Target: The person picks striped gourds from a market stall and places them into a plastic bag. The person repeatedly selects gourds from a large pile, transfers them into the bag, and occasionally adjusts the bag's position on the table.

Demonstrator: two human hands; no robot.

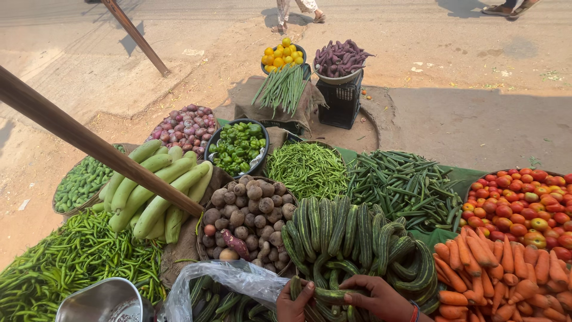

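**Striped gourds at the lower frame edge**

Our heap of striped gourds (351, 238) fills the lower centre, carrots (506, 268) crowding its right edge. Our right hand (381, 298) clenches one gourd (330, 294); our left hand (293, 304) grips its end, beside the plastic bag (220, 283). Open ground lies above.

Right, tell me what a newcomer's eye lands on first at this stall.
Probably the bright heap of red tomatoes at the right edge, with the orange carrots piled just below it. Next comes the fan of striped green gourds in the middle foreground, where the right hand and left hand grip one gourd beside a clear plastic bag. At left, a wooden pole slants across pale green bottle gourds.
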